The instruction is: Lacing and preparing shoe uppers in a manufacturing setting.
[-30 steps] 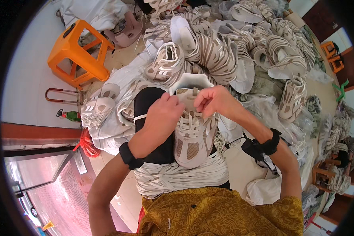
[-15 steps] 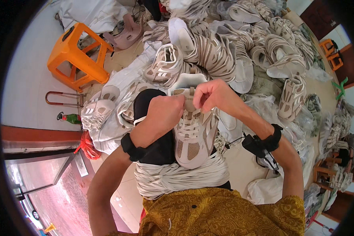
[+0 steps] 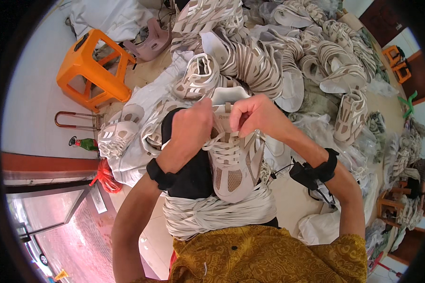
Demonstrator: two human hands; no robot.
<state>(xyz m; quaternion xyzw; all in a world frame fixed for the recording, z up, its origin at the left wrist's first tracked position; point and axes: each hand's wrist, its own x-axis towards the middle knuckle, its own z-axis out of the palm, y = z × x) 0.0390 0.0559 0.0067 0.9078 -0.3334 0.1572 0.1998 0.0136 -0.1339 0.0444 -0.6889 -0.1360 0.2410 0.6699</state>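
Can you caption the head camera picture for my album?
Left hand and right hand at a beige lace-up sneaker, bundled white laces by its toe.

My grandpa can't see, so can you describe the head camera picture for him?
A person's left hand and right hand are at the upper laces of a beige shoe, toe pointing toward them. A bundle of white cords lies across the lap, with piled shoes and an orange stool beyond.

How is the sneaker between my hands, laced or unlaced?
Partly laced at least: laces cross the beige sneaker; whether tied, cannot tell.
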